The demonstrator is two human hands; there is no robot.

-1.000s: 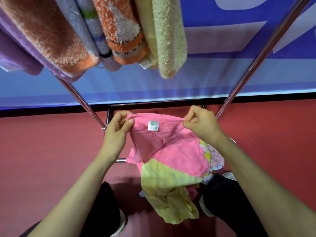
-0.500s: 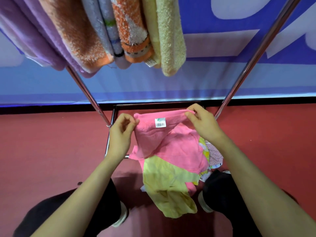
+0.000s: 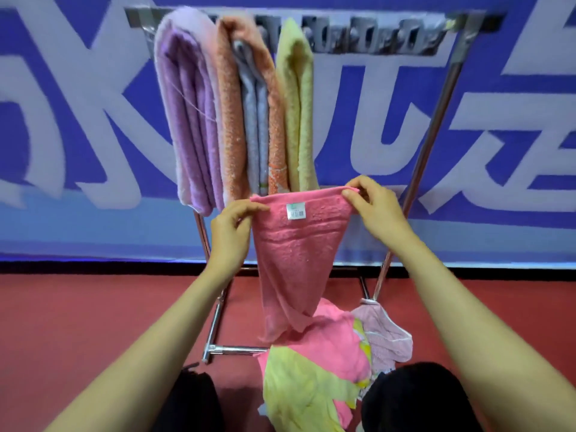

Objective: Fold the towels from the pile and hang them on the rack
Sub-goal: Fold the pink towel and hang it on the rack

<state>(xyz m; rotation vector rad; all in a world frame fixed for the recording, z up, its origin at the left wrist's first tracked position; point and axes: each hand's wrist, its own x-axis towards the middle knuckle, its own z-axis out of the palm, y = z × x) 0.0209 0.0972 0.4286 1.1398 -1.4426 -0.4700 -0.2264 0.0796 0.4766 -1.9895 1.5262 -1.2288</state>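
Both arms stretched forward, left hand (image 3: pixel 232 227) and right hand (image 3: pixel 372 210) each pinching a top corner of the pink towel (image 3: pixel 294 254), towel hanging above the floor pile (image 3: pixel 314 366), before the rack (image 3: pixel 436 126) with 4 hung towels (image 3: pixel 237 107)

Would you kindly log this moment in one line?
left hand: pinches pink towel corner | right hand: pinches other corner | pile: below towel | rack: hung towels
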